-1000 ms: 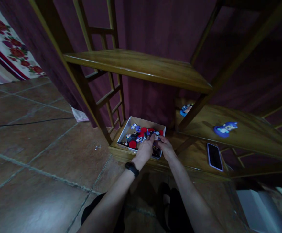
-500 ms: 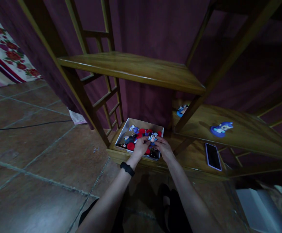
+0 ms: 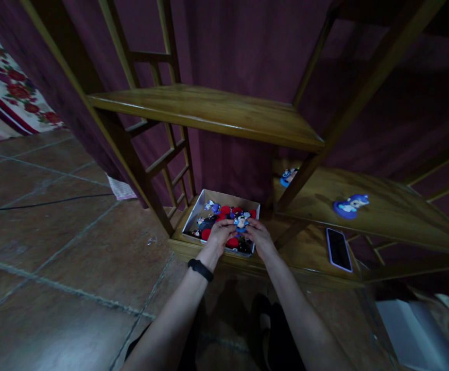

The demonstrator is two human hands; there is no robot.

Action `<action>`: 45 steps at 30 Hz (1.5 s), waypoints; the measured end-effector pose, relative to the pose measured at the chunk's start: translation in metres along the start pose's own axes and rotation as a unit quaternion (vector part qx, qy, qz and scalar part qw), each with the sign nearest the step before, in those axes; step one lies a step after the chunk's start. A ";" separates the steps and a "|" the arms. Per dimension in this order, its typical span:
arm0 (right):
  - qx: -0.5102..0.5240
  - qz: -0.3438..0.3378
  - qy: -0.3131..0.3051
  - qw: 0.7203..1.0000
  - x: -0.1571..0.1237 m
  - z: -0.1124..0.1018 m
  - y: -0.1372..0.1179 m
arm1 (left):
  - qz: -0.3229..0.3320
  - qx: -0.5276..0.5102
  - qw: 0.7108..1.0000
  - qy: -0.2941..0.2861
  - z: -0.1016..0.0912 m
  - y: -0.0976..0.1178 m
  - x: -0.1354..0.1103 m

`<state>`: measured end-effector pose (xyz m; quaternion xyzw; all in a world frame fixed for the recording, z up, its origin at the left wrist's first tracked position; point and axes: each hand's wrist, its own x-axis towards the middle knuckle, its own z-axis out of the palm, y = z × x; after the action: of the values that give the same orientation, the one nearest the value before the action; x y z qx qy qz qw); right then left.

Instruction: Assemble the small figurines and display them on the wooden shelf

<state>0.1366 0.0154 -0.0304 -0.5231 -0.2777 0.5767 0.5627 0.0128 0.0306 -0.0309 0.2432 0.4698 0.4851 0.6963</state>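
Observation:
Between my two hands is a small figurine with a blue base, held just above an open cardboard box. My left hand grips its left side with the fingertips, and my right hand pinches it from the right. Inside the box lie several other figurines, among them a blue-and-white figurine in the far left corner and pieces with round red bases. My hands cover part of the box's contents.
A wooden shelf board juts out above the box. On the right-hand shelf stand a purple-blue figurine and another blue-based figurine, partly behind a post. A phone lies on the lower board.
The figurine is slightly lower and nearer to me, still between both hands. My fingers have shifted a little around it. The view has moved slightly.

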 end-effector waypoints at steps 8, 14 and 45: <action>0.039 0.019 0.000 0.999 -0.001 0.003 0.003 | -0.014 -0.021 1.000 0.007 0.001 0.002 0.000; 0.062 0.006 -0.003 0.998 -0.005 0.004 0.003 | -0.006 -0.023 1.000 0.006 0.001 0.001 -0.001; 0.123 0.039 -0.014 0.992 0.000 0.001 0.007 | -0.075 -0.131 0.988 -0.005 0.002 0.005 -0.003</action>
<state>0.1335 0.0143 -0.0370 -0.4525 -0.1921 0.6354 0.5955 0.0120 0.0297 -0.0252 0.1162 0.4154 0.4876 0.7591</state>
